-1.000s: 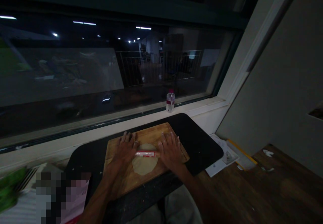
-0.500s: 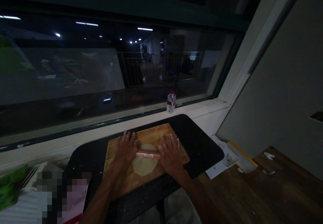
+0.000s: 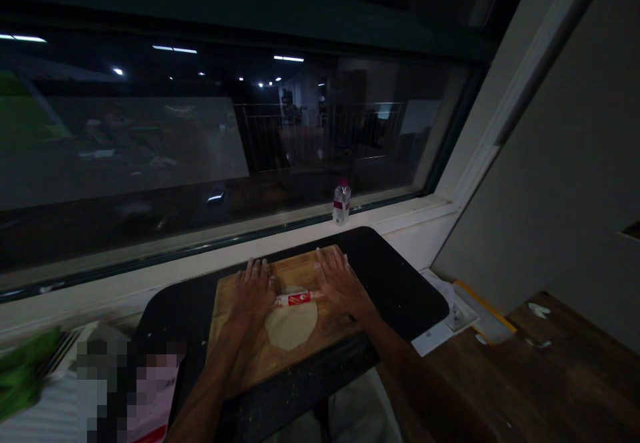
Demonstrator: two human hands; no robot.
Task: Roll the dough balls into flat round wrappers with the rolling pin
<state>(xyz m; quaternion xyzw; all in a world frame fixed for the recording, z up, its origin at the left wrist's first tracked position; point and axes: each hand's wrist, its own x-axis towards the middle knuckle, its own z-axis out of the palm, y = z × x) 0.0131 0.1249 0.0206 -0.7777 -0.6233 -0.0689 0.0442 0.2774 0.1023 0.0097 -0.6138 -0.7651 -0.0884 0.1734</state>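
A rolling pin (image 3: 295, 298) with a red and white label lies across a flat, roundish sheet of dough (image 3: 291, 328). The dough rests on a wooden cutting board (image 3: 260, 368). My left hand (image 3: 255, 291) presses flat over the pin's left end, fingers stretched forward. Over the right end lies my right hand (image 3: 341, 284), its fingers spread and the palm on the pin. Both palms hide the pin's ends. White powder shows on my fingertips.
The board sits on a black table (image 3: 395, 276) with rounded corners. A bottle with a pink cap (image 3: 341, 203) stands on the windowsill. Papers (image 3: 425, 342) lie right of the table, over a wooden surface (image 3: 565, 376). A pink packet (image 3: 153, 400) and something green (image 3: 30, 370) are at lower left.
The rolling pin has moved slightly away from me over the dough and turned, so more red label shows. My right hand has slid forward with it; the left has moved little.
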